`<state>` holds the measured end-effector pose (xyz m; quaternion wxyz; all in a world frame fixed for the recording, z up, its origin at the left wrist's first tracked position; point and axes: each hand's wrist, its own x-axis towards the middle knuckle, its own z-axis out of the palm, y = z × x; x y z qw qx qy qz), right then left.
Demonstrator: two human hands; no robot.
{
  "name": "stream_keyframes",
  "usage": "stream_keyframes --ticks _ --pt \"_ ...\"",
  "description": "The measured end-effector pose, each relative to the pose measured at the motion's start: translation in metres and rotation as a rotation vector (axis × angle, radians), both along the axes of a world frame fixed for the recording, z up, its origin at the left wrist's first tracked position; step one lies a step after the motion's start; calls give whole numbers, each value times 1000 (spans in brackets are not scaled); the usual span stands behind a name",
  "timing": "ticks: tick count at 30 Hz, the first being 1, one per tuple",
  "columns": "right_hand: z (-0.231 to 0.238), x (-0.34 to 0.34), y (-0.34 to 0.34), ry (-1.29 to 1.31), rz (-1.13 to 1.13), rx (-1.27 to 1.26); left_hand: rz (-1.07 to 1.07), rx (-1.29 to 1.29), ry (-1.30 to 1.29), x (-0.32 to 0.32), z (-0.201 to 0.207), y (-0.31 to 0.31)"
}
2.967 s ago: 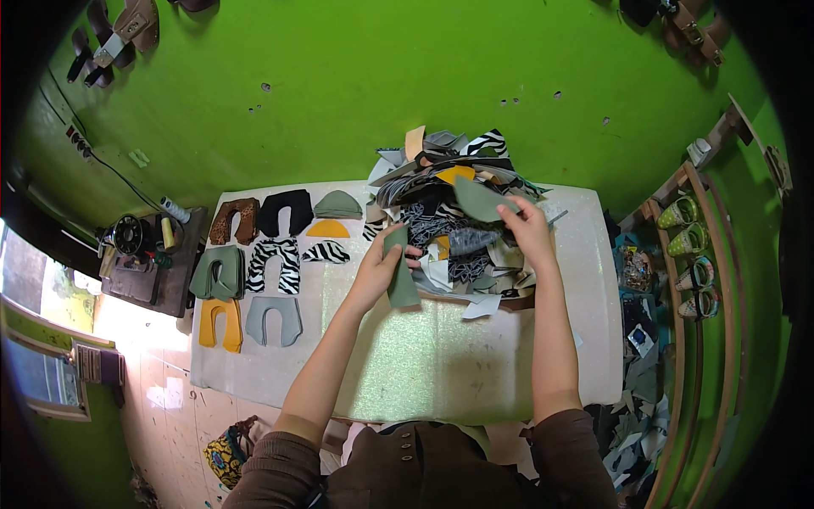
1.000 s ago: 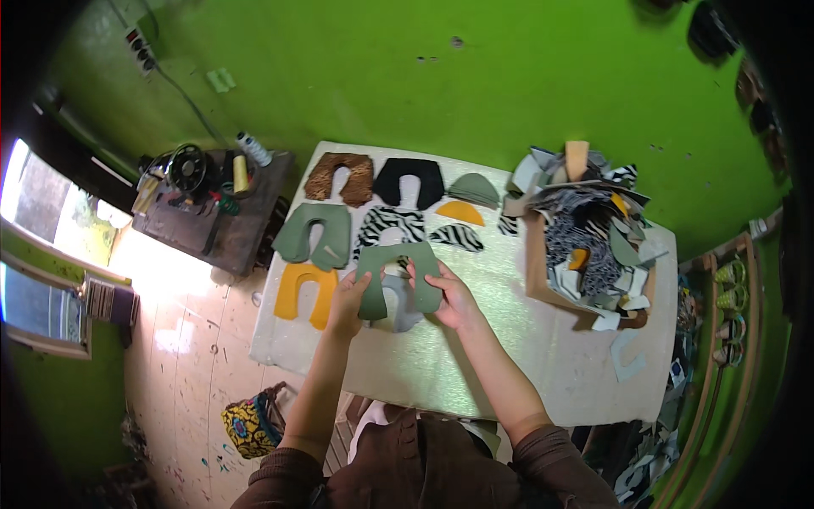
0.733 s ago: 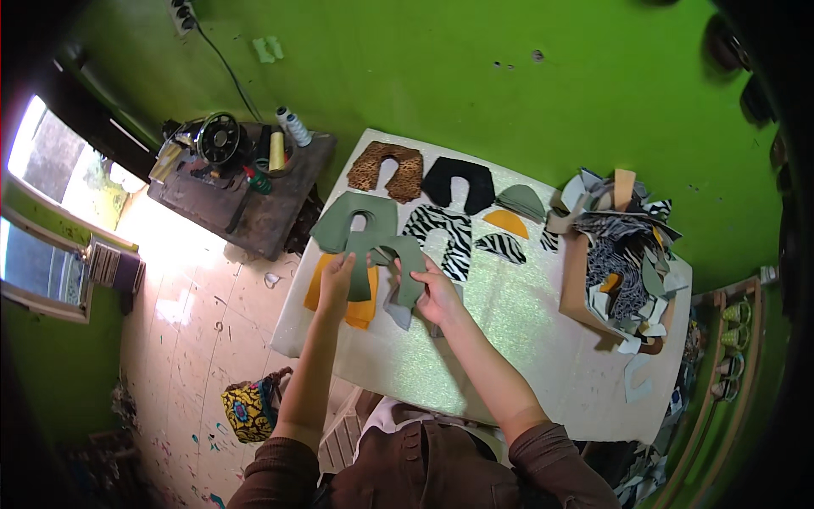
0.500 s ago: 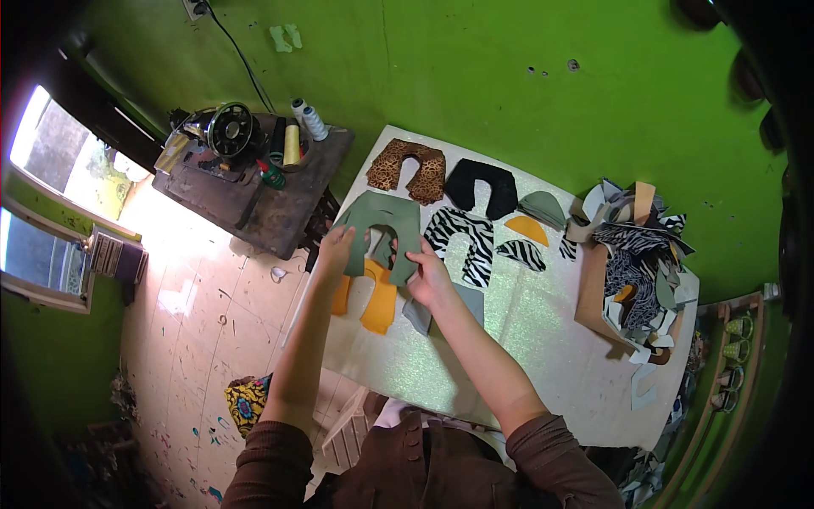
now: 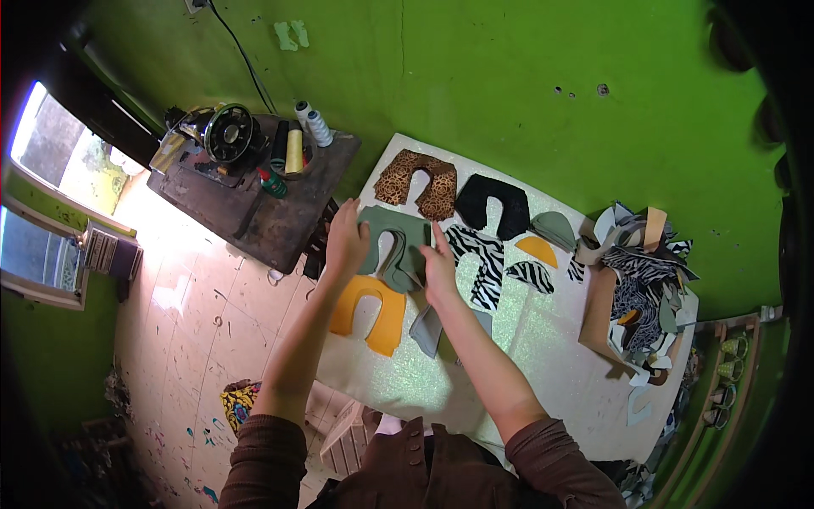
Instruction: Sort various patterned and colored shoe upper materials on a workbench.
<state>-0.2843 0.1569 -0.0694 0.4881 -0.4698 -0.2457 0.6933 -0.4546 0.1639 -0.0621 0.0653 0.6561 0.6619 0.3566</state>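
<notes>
A stack of sage-green U-shaped cut pieces [image 5: 395, 219] lies near the left end of the table, its curved end to the back. My left hand [image 5: 346, 244] is at its left edge, fingers stretched out along the side. At the right edge is my right hand [image 5: 438, 270], fingers apart and their tips against the material. Just in front lies a yellow U-shaped piece [image 5: 380, 318]. Behind are a leopard-print U piece [image 5: 415, 180] and a black one [image 5: 492, 204]. A zebra-print U piece [image 5: 483, 259] sits to the right, partly behind my right hand, with grey pieces [image 5: 426, 329] under my forearm.
Green, yellow and zebra half-moon pieces [image 5: 536, 249] lie on the pale table [image 5: 526, 373]. A cardboard box [image 5: 597, 316] overflows with scraps at the right. Back left, a sewing machine [image 5: 231, 134] and thread cones [image 5: 294, 153] stand on a dark table [image 5: 280, 222].
The green pieces have come down from my hands onto the table, behind the yellow piece, which now shows more fully. My fingers have straightened along the stack's sides.
</notes>
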Motion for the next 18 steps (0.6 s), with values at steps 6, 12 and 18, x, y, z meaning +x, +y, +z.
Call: stream_keyframes --ticks 6,12,18 --pt "-15 -1 -13 -1425 321 895 -66 -128 477 26 -1 -20" --pt "-31 -1 -34 -1557 487 884 -56 -169 598 14 -34 -24" --pt "-22 2 -34 -1515 570 780 -89 -234 637 21 -21 -24"
